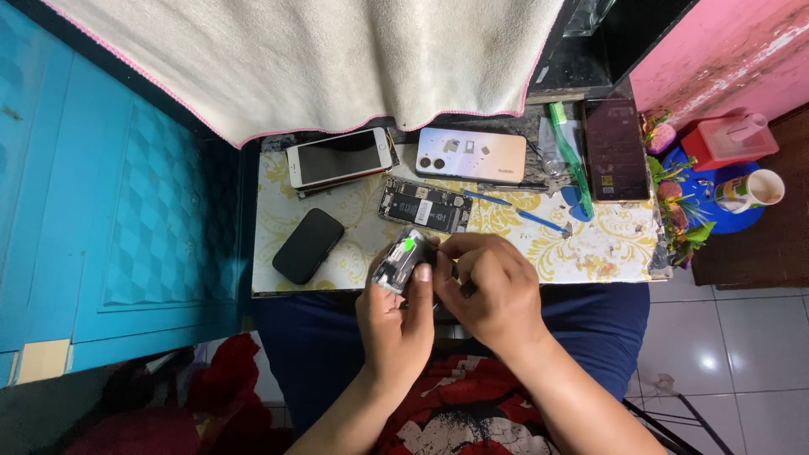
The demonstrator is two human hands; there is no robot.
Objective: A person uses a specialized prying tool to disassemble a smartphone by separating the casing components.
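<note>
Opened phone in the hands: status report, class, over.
Left hand grips the opened phone. Right hand fingers pinch at its edge. Nothing blocking; black case lies apart.

Person seated, two bare forearms, no sleeves reaching the wrists. Left hand and right hand both bare: no gloves, rings, watch or bands visible. Fingers with short, plain nails. Red T-shirt with a black and white distressed print on the front. Dark blue trousers across both thighs.
</note>
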